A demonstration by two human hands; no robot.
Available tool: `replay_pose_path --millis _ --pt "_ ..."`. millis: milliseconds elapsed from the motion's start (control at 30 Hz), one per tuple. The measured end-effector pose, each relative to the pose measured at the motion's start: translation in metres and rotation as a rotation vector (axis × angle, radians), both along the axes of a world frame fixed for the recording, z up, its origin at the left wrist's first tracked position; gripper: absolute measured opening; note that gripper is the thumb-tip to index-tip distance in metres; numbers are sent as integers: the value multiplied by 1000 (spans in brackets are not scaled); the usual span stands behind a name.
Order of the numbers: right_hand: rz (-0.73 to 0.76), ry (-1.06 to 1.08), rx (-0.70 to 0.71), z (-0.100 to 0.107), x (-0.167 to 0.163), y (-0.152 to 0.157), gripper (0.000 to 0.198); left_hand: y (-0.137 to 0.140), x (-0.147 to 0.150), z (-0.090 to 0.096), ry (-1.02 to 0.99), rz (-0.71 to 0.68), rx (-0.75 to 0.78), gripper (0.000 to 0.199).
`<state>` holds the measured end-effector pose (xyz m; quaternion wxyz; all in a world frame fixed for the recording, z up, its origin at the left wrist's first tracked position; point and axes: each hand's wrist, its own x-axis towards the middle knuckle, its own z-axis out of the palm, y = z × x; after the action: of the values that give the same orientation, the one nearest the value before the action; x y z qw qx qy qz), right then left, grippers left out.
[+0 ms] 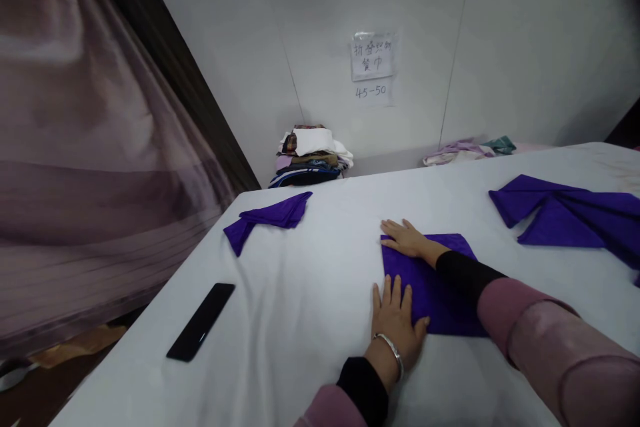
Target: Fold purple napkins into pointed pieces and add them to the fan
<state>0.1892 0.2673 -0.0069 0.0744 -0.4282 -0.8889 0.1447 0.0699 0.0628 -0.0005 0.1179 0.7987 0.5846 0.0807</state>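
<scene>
A purple cloth napkin [435, 287] lies flat on the white-covered table, its edges fairly straight. My left hand [400, 323], with a silver bangle at the wrist, rests palm down over the napkin's near left edge, fingers spread. At the far left corner my right hand [404, 239] is laid flat, fingers stretched out to the left. Neither hand grips the cloth. My right forearm crosses over the napkin and hides part of its right side.
A folded purple cloth [275, 213] lies at the far left, with a black phone-like slab [201, 321] nearer. More purple cloths [570, 213] are at the right. Clothes are piled [313, 157] beyond the table's far edge [380, 177]; a pink curtain [100, 167] hangs left. Handwritten paper [373, 67] is on the wall.
</scene>
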Motion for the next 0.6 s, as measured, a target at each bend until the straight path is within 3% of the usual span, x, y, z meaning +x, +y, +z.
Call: replay_pose_path --millis 133,333,500,600 --pt "-188 19 -53 8 36 20 67 1 -1 -1 13 -6 -6 68" --pt "-224 -36 -27 15 109 5 49 2 -2 -2 25 -14 6 67" --pt "-257 -128 -13 20 130 -10 39 3 -4 -2 70 -22 38 65" --pt "-308 -184 -57 26 132 -15 30 18 -18 5 123 -65 62 61"
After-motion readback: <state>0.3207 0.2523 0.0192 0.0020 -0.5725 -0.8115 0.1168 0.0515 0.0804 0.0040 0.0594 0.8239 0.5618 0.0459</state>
